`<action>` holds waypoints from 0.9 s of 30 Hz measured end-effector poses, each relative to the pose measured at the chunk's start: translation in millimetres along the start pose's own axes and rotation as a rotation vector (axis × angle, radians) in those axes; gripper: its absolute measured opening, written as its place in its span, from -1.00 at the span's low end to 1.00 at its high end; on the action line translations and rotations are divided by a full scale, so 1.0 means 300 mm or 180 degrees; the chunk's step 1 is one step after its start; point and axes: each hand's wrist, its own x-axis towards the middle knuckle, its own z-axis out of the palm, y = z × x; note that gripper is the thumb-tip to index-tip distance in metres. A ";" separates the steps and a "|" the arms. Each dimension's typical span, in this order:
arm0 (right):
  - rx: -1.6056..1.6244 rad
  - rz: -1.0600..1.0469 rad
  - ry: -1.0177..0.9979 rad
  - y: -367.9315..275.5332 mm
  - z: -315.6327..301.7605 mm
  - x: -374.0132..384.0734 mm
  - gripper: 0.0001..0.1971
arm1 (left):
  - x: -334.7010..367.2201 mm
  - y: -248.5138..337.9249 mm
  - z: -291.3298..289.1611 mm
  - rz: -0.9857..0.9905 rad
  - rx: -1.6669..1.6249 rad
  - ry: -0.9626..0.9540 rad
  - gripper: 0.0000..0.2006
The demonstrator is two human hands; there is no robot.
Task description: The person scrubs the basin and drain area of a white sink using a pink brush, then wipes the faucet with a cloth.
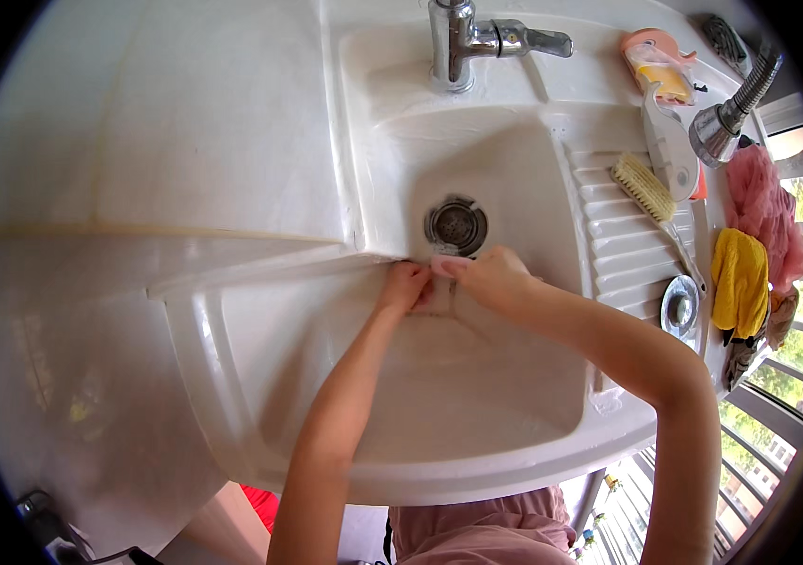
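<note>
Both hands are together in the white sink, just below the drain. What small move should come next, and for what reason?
Probably turn on the tap. The left hand and right hand press together on a small pale piece beside the drain; I cannot tell what it is. No water runs and the sink looks dry, so rinsing seems the likely next step.

Both hands [449, 282] meet in the sink [477, 471], just before the drain [456, 226], with the tap [463, 42] behind it. Right of the basin a brush [644, 188] lies on the ribbed board [609, 245], and cloths [740, 278] hang farther right.
</note>
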 end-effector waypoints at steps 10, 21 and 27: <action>0.0064 0.0541 -0.0167 0.042 -0.050 -0.062 -0.40 | -0.003 0.035 0.070 -0.0057 -0.0598 0.0334 -0.63; 0.1483 0.0879 0.0252 0.003 -0.046 -0.015 -0.28 | -0.010 0.017 0.064 -0.0094 -0.0529 0.0315 -0.58; 0.2826 0.1481 0.0403 -0.117 -0.001 0.099 -0.22 | -0.038 -0.091 -0.010 -0.0061 -0.0418 0.0500 -0.58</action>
